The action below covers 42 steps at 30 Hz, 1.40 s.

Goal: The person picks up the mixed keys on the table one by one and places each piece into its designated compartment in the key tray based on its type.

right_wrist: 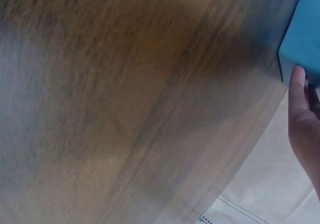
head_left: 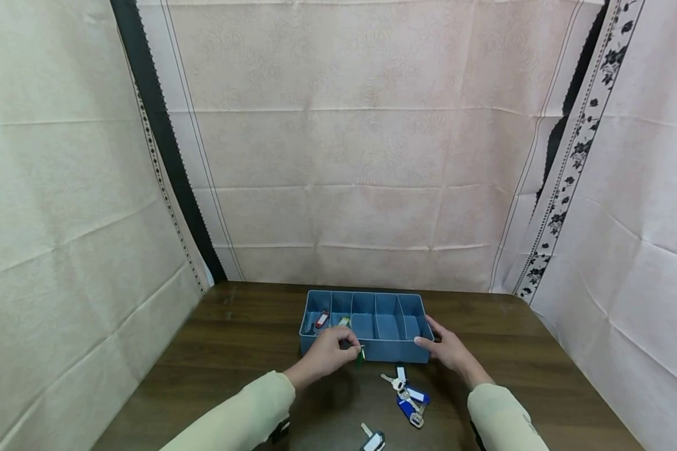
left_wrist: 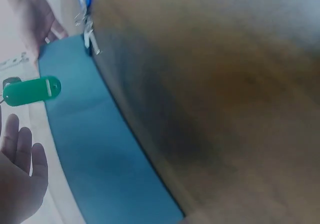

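A: How many things can be seen, from left to right?

B: One blue box [head_left: 367, 352] is seen, and it is split into five slots. One red tag [head_left: 321, 319] is kept in the first slot from the left. One yellow-green tag [head_left: 344, 321] is kept in the second. Then comes one green key tag [left_wrist: 30, 91], and after it one white-faced tag [head_left: 374, 442] with a key, near the front. Last, two blue tags [head_left: 408, 408] and one small label tag [head_left: 400, 374] are bunched with some keys [head_left: 399, 384]. Those keys overlap, so they can't be counted for sure.

A: What does the green one look like, and where is it?

B: It is flat and bright green, with round corners and a slit by one end. It is hung just in front of the blue box, outside it. It is pinched near its ring by the finger and thumb of the left hand [head_left: 328, 354]. The blue box's right front corner is gripped by the right hand [head_left: 451, 351], with the thumb put on the front rim.

A: Where is there room?

B: Wide wood is seen on the left of the brown table [head_left: 231, 357]. The back edge is close behind the blue box. More wood is seen on the right, up to a slanted edge.
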Available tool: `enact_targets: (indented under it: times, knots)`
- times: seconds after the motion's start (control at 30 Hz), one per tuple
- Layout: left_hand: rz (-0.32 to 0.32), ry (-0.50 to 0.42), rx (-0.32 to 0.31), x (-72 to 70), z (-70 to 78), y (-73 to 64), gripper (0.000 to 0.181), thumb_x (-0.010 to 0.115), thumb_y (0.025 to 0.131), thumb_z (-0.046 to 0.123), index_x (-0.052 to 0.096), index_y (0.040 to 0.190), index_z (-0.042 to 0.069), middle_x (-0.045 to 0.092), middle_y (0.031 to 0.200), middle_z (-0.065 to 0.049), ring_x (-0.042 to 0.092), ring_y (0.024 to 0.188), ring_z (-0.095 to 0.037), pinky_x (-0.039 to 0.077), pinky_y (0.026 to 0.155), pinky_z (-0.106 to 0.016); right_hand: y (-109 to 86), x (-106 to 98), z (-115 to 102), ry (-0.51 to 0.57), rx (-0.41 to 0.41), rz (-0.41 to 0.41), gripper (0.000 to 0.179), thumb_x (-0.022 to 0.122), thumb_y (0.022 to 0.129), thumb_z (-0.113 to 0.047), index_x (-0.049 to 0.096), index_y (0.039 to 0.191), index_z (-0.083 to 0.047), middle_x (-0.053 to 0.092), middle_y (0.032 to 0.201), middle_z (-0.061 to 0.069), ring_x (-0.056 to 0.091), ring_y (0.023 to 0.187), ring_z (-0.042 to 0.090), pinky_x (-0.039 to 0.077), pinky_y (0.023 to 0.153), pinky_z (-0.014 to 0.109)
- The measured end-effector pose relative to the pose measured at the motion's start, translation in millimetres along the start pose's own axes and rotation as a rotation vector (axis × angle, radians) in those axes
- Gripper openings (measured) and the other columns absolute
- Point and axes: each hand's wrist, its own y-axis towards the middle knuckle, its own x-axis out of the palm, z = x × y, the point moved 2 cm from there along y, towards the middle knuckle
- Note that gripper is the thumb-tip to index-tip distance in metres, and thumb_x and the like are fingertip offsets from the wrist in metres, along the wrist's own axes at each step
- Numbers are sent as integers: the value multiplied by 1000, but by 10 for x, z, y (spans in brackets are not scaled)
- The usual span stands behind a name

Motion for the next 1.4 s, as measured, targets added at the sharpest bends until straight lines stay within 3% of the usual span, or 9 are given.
enact_targets:
  times: [0.33, 0.77, 0.97, 1.1, 1.4]
  knots:
    - [123, -2, -15, -123, 73, 310, 9, 66, 93, 19, 71, 86, 23, 64, 95, 10, 58, 87, -16, 50, 75, -32, 5, 0, 26, 7, -20, -1, 96, 63, 85, -63, 21, 159, -19, 27, 156, 29, 41, 131, 53, 40, 100, 65]
    - [263, -37, -55, -216, 53, 739, 8, 67, 93, 16, 72, 87, 17, 63, 94, 4, 57, 82, -16, 52, 75, -33, -12, -13, 27, 15, -26, 7, 95, 64, 86, -62, 22, 159, -19, 27, 156, 28, 41, 131, 52, 42, 99, 62]
    - [288, -66, -94, -221, 7, 862, 8, 65, 92, 17, 73, 88, 17, 64, 96, 3, 58, 84, -16, 52, 76, -34, -4, 5, 29, 26, -25, 14, 95, 65, 86, -62, 23, 159, -19, 28, 156, 28, 44, 130, 51, 44, 98, 60]
    - [300, -37, -109, -220, -9, 935, 10, 65, 96, 19, 74, 92, 15, 64, 97, 2, 58, 88, -16, 52, 79, -34, -13, 17, 15, 34, -28, 17, 94, 65, 86, -61, 23, 159, -18, 29, 155, 29, 43, 130, 51, 44, 98, 60]
    - [275, -19, -131, -273, -18, 964, 24, 60, 101, 21, 70, 120, 9, 65, 116, -5, 60, 106, -21, 52, 91, -39, -32, 5, 10, 28, -37, 26, 91, 65, 88, -58, 23, 159, -18, 30, 155, 29, 46, 128, 52, 45, 97, 60]
